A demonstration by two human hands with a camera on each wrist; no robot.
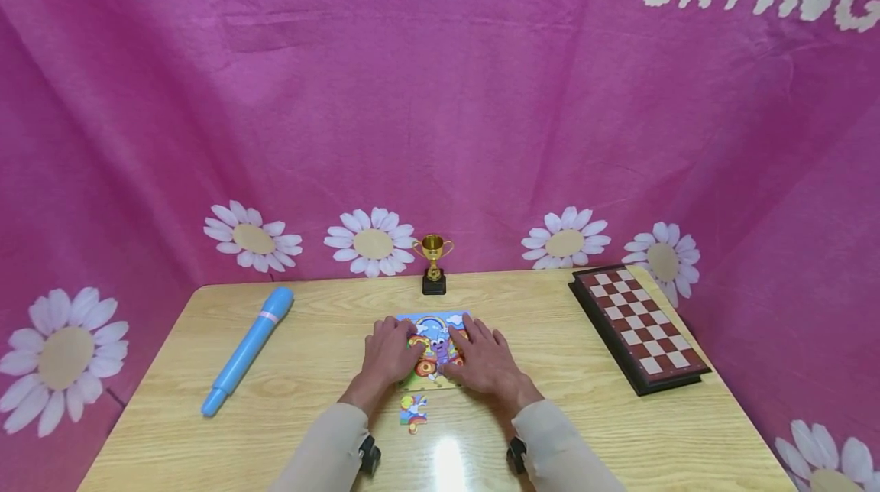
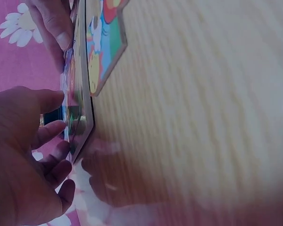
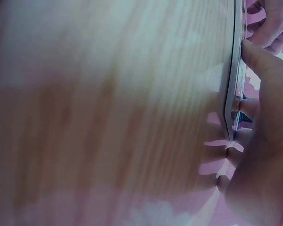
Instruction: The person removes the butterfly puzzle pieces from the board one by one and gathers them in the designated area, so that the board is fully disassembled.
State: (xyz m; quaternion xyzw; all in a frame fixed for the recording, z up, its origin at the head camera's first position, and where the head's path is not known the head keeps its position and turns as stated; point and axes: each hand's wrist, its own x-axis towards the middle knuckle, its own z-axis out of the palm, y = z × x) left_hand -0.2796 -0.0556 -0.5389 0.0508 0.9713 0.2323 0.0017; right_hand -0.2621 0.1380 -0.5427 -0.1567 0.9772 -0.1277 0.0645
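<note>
A colourful jigsaw puzzle board (image 1: 431, 328) with a rainbow and a purple cartoon figure lies flat at mid-table. My left hand (image 1: 390, 353) rests on its left side, fingertips touching the surface. On the right side, my right hand (image 1: 484, 358) lies with fingers spread over the edge and the thumb on the lower part of the picture. Just below the board are loose puzzle pieces (image 1: 413, 409), apparently joined, also seen as a bright piece (image 2: 108, 44) in the left wrist view. The fingers partly cover the picture.
A small gold trophy (image 1: 434, 267) stands behind the board. To the left lies a blue tube-shaped object (image 1: 247, 351). A red-and-white chessboard case (image 1: 639, 324) sits at the right edge. A pink curtain with daisies (image 1: 440, 118) surrounds the wooden table (image 1: 330, 324).
</note>
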